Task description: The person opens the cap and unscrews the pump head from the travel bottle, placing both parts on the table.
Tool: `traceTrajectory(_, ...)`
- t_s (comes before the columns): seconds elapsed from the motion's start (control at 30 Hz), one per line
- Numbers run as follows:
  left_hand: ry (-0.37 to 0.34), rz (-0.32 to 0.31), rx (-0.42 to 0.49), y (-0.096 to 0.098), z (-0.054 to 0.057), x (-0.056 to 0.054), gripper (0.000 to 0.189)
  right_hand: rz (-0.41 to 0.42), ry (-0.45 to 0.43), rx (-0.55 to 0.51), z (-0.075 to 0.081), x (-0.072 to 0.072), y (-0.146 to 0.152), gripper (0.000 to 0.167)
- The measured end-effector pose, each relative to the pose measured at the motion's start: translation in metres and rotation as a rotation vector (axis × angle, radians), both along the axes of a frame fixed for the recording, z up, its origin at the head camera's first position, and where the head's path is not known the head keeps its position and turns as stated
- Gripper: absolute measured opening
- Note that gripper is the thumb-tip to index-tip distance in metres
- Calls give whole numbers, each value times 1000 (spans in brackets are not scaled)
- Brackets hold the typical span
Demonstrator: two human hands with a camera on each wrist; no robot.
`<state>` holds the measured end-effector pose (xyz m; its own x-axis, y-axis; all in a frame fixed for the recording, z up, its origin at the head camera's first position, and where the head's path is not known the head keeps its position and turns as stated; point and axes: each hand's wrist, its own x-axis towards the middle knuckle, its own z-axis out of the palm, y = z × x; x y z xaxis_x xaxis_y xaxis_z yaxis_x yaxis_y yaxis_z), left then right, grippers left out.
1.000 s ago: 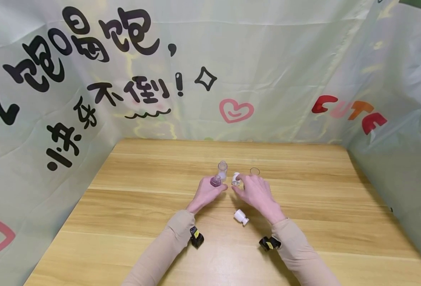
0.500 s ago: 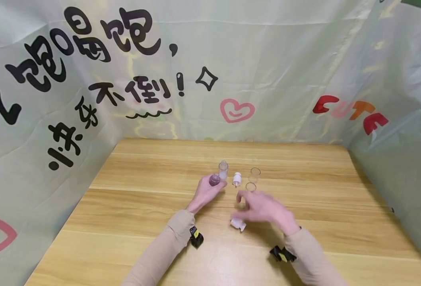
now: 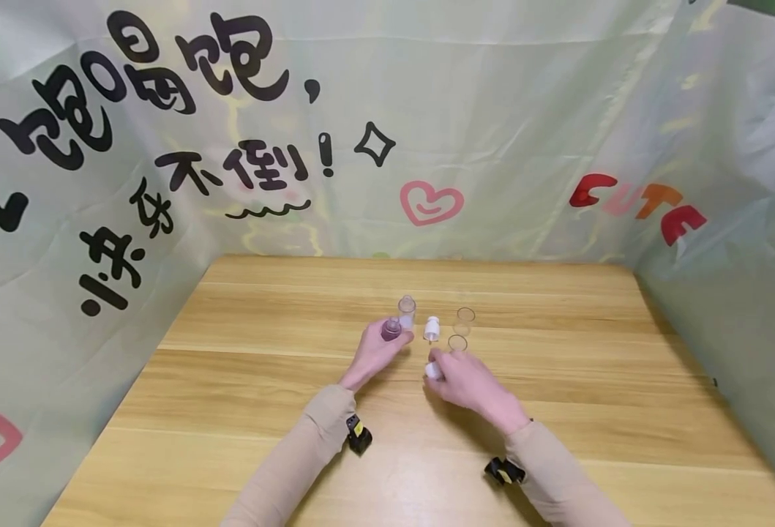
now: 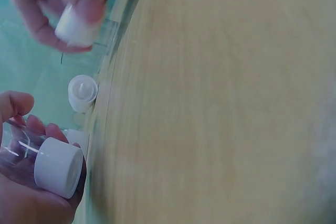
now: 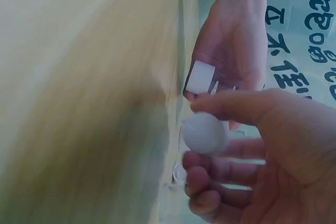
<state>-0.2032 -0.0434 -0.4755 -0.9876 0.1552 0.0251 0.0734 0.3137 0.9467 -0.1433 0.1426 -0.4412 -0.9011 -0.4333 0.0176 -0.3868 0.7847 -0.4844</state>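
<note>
My left hand (image 3: 374,348) grips a small clear bottle (image 3: 391,331) with a purplish tint. The left wrist view shows the bottle's white base (image 4: 58,167) across the curled fingers. In my right hand (image 3: 471,383) a white pump-top piece (image 3: 433,370) is pinched between thumb and fingers; its rounded end (image 5: 203,134) shows in the right wrist view. A second white pump top (image 3: 432,329) stands on the table between the hands, a thin stem at its lower end. Just behind the left hand stands another clear bottle (image 3: 407,311).
Clear round pieces with thin dark rims stand on the wooden table (image 3: 558,351) at right, a rear one (image 3: 466,315) and a nearer one (image 3: 457,342). A printed cloth (image 3: 525,132) encloses the table's back and sides.
My right hand let go of the standing pump top, came back to the white piece lying nearer the front, picked it up and moved forward with it. The left hand stays with its bottle.
</note>
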Motion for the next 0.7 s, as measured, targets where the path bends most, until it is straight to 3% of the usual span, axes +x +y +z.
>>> traceTrajectory(0.13, 7, -9, 14, 0, -1, 0, 20, -86, 116, 16, -3, -10, -6, 29)
traceTrajectory(0.3, -1, -17, 36, -1, -4, -1, 18, -150, 172, 80, -6, -12, -8, 37)
traceTrajectory(0.5, -26, -14, 66, -2, -3, 0, 18, -145, 175, 79, -10, -12, -6, 38)
traceTrajectory(0.7, -26, -24, 78, -2, -2, 0, 18, -131, 266, 93, -16, -17, -1, 39)
